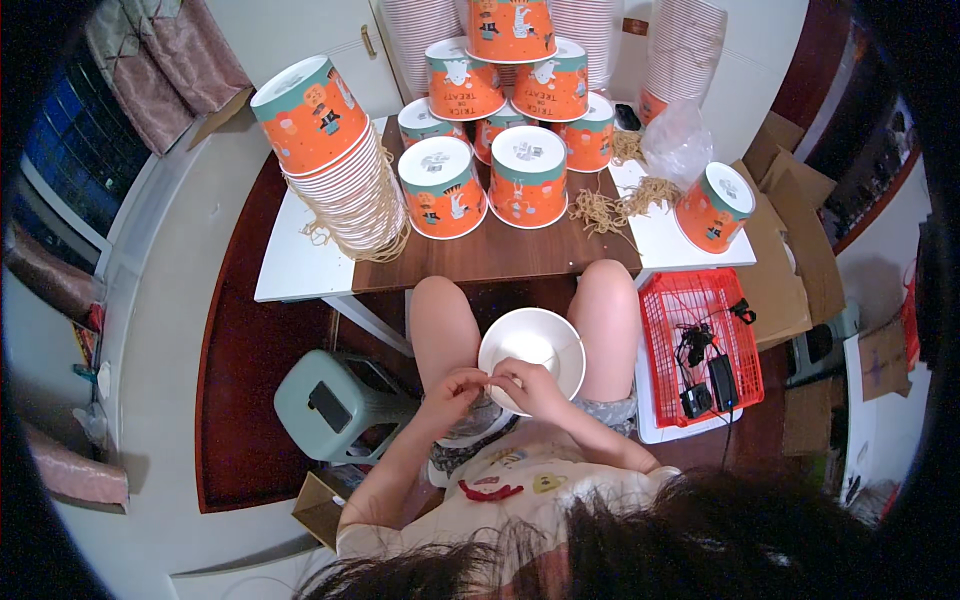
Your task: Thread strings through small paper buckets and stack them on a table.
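So, far left, a nested stack of orange tubs is draped with tan cord. Next, the left hand is held by the near-left rim of the white tub, fingertips bunched. That tub is set between the knees, mostly just beyond the fingers. The right hand is curled above its near side, fingertips brought up to the left's; whether anything's pinched in either honestly can't be told.
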A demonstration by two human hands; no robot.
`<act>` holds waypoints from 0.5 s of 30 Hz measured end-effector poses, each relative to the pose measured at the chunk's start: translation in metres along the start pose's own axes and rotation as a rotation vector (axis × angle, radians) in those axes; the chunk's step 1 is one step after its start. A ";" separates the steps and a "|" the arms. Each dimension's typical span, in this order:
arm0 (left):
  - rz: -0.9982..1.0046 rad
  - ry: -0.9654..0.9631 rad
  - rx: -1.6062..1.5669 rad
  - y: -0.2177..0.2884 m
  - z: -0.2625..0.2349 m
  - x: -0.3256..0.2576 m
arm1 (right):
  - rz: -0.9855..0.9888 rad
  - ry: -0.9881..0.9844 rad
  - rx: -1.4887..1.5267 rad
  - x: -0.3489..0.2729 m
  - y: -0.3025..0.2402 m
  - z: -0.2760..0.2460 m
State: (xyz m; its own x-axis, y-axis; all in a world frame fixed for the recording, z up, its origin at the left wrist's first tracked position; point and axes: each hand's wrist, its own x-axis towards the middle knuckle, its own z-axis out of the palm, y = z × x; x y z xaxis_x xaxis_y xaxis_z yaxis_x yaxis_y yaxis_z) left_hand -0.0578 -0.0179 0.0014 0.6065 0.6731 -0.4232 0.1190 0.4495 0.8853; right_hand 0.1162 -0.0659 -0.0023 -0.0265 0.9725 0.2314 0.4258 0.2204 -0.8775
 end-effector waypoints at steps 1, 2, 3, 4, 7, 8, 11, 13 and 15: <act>0.149 0.002 0.089 -0.002 0.002 0.002 | -0.002 -0.001 0.000 0.000 -0.001 0.001; 0.298 0.004 0.179 -0.003 0.003 0.004 | 0.058 -0.023 0.118 0.000 -0.001 0.002; 0.299 0.003 0.180 -0.007 0.001 0.007 | 0.119 -0.043 0.235 -0.001 -0.001 0.002; 0.303 -0.016 0.205 -0.010 0.000 0.010 | 0.117 -0.042 0.234 -0.001 -0.001 0.002; 0.324 0.005 0.268 -0.010 0.001 0.010 | 0.151 -0.066 0.296 0.000 0.000 0.002; 0.342 0.046 0.304 -0.008 0.002 0.009 | 0.136 -0.062 0.222 0.000 -0.002 0.001; 0.322 0.150 0.545 0.009 0.008 0.002 | 0.084 -0.049 0.131 0.001 0.002 0.002; 0.321 0.168 0.581 0.020 0.013 -0.003 | 0.045 -0.045 0.117 0.001 0.002 0.003; 0.320 0.187 0.617 0.022 0.014 -0.004 | 0.022 -0.031 0.141 0.002 0.000 0.002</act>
State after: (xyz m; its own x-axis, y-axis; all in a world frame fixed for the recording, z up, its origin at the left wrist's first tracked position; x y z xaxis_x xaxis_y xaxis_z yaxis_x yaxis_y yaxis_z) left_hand -0.0468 -0.0188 0.0248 0.5478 0.8304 -0.1016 0.4139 -0.1635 0.8955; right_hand 0.1140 -0.0641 -0.0024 -0.0473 0.9786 0.2003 0.2954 0.2053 -0.9331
